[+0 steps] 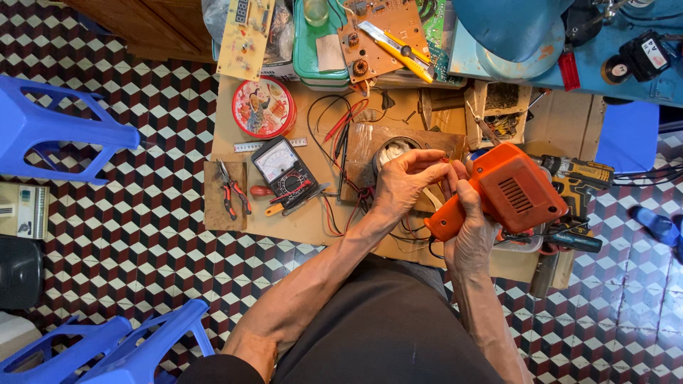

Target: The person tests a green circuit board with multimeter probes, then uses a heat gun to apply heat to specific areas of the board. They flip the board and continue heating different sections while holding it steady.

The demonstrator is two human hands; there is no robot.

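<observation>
My right hand (471,227) grips an orange pistol-shaped soldering gun (506,190) by its handle, over the right part of a low wooden work board (313,227). My left hand (404,178) is raised beside it, its fingertips pinching something small at the gun's front end; what they pinch is too small to tell. Under my left hand lies a brown box with a round opening (388,146) and red and black leads (340,128).
An analog multimeter (283,169), pliers (231,190), a ruler (249,146) and a round red tin (264,107) lie on the board's left. Circuit boards (245,35), a yellow utility knife (398,48) and a cordless drill (576,178) surround it. Blue plastic stools (50,128) stand on the patterned floor.
</observation>
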